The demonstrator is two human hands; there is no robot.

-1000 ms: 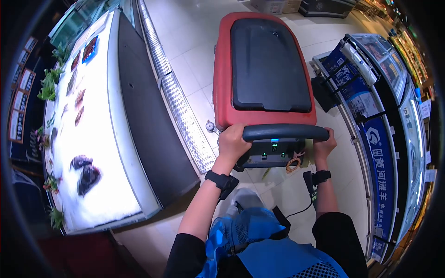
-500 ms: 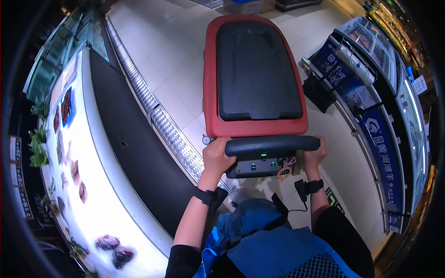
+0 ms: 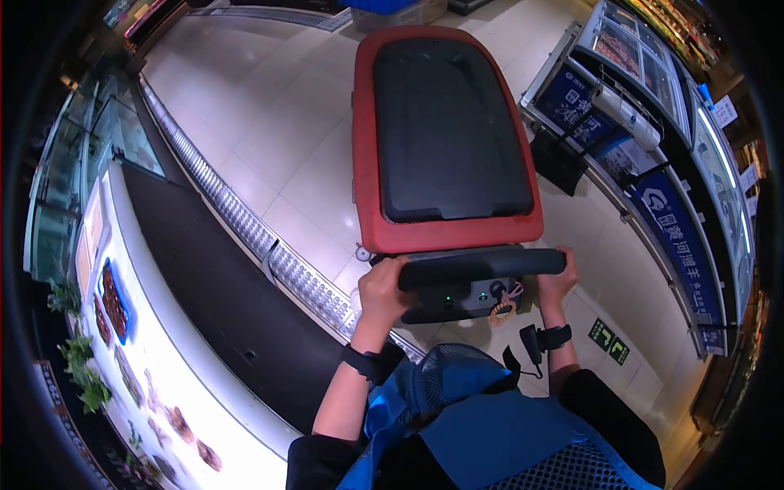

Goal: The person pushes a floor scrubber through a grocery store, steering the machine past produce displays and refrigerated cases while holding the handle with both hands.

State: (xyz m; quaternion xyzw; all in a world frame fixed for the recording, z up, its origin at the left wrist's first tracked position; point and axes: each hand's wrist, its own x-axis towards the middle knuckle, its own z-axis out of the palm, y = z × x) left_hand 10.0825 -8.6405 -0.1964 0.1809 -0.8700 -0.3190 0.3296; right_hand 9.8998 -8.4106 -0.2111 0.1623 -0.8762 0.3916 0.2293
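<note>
A red floor scrubber [image 3: 447,234] with a black lid [image 3: 453,131] stands right in front of me. Its black handlebar [image 3: 482,266] runs crosswise, close to my body. My left hand [image 3: 381,286] is wrapped round the left end of the bar, and my right hand [image 3: 559,276] grips the right end. Below the bar is a control panel [image 3: 461,300] with small green lights. A coiled orange cord [image 3: 502,311] hangs at the panel's right side. Black bands circle both my wrists, and a small black box [image 3: 531,343] sits by the right one.
On the left, a white ice counter [image 3: 220,408] holds fish and a blue tray [image 3: 114,302]. A ribbed metal strip [image 3: 302,282] runs along its base. Glass-topped freezers [image 3: 637,49] with blue panels line the right. A crate [image 3: 400,16] stands ahead. Green arrow signs [image 3: 609,340] mark the floor.
The ice counter has shifted down and left in view, the freezers slightly up. The floor arrow signs show more fully. Both hands stay on the handlebar.
</note>
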